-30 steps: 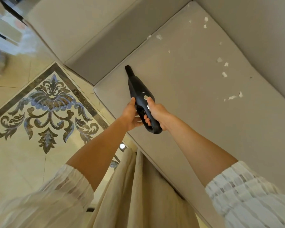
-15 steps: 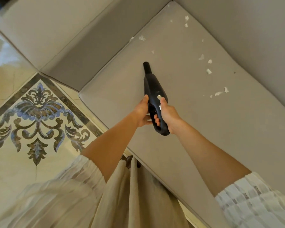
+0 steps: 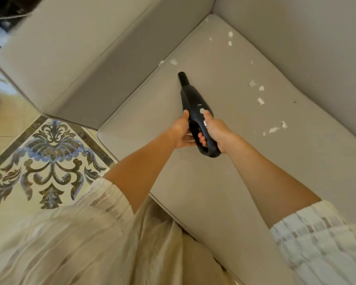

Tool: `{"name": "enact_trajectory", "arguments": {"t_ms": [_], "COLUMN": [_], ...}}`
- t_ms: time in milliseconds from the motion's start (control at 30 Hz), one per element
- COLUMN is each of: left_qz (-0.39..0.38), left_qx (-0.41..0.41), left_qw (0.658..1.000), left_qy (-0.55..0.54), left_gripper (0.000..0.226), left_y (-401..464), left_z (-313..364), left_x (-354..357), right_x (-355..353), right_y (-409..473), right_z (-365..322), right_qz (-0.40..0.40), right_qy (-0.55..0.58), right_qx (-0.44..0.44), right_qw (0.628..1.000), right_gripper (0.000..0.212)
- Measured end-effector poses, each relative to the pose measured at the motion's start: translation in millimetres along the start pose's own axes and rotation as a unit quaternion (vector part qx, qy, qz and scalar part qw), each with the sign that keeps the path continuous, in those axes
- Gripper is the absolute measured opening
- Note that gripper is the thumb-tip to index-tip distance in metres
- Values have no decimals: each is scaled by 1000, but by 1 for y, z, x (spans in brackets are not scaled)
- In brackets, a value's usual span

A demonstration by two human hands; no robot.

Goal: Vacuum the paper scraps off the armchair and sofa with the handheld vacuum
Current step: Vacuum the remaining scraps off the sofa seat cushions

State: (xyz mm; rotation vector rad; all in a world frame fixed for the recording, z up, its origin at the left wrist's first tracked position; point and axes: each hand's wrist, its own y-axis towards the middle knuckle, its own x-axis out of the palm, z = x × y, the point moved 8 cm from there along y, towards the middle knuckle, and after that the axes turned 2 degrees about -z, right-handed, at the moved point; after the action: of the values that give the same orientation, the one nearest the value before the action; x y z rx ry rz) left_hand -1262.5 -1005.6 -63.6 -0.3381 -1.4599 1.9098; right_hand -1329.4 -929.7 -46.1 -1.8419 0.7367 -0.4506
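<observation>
2 bare hands are wrapped on a black handheld vacuum (image 3: 193,103) above the seat cushion (image 3: 224,171) of a beige sofa (image 3: 296,38). the loop handle at the vacuum's rear is gripped by the right hand (image 3: 215,132), with its thumb laid along the top beside 2 small round buttons and its fingers curled through the loop. the left side of the body is held by the left hand (image 3: 181,132), thumb up along the casing, fingers tucked underneath. the narrow nozzle (image 3: 183,78) is pointed away from the person toward the seam where the cushion meets the armrest (image 3: 70,58); whether its tip touches the fabric cannot be told.

white paper scraps (image 3: 260,100) are scattered over the cushion to the right of the vacuum and toward the back corner. 1 scrap (image 3: 173,61) is seen just beyond the nozzle, near the armrest seam, with a smaller bit beside it at the seam. a small dark speck (image 3: 294,102) is seen near the backrest.

pale gathered sleeves (image 3: 317,233) are worn on both arms. a tiled floor (image 3: 49,157) with a dark ornamental pattern is visible to the left of the sofa.
</observation>
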Motion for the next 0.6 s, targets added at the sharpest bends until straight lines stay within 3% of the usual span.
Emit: {"name": "enact_trajectory", "arguments": {"t_ms": [600], "left_qz": [7], "left_qx": [-9], "left_qw": [1000], "left_qy": [-16], "left_gripper": [49], "left_y": [17], "left_z": [46], "left_x": [-63], "right_x": [65], "right_y": [25], "right_z": [-40], "right_qz": [-8], "right_qy": [8], "right_qx": [24], "right_qw": [1000], "right_gripper": [68]}}
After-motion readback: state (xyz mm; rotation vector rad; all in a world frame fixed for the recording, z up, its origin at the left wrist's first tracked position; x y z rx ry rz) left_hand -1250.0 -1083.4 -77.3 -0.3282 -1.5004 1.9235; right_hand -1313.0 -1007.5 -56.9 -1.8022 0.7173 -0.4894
